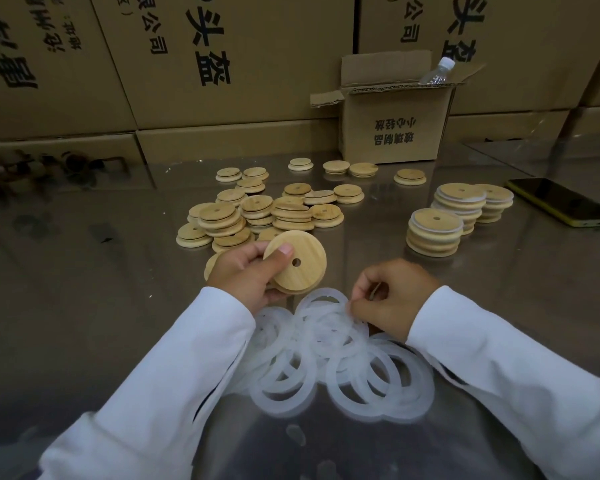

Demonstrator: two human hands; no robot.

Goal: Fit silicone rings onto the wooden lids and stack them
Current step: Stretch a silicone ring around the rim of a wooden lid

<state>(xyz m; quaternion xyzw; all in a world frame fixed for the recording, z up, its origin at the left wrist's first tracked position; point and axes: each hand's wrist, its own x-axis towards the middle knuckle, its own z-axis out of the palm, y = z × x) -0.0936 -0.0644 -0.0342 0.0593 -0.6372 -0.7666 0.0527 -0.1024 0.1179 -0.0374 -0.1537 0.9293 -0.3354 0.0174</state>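
Left fingers [278, 259] clasp a lid [305, 271], held tilted above the surface [84, 271]. Right fingers [359, 308] pinch a ring [321, 296] atop the ring pile [347, 372]. Beyond lie loose lids [257, 213]; ringed stacks [435, 233] stand to the right.

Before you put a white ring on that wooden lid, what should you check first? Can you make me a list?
1. The left hand grips the wooden lid firmly: ok.
2. The right hand pinches a silicone ring at the top of the ring pile: ok.
3. Only one ring is pinched: cannot tell, they overlap.
4. A ring is fitted on the held lid: not ok, not yet.
5. The finished stack stands straight enough for another lid: ok.
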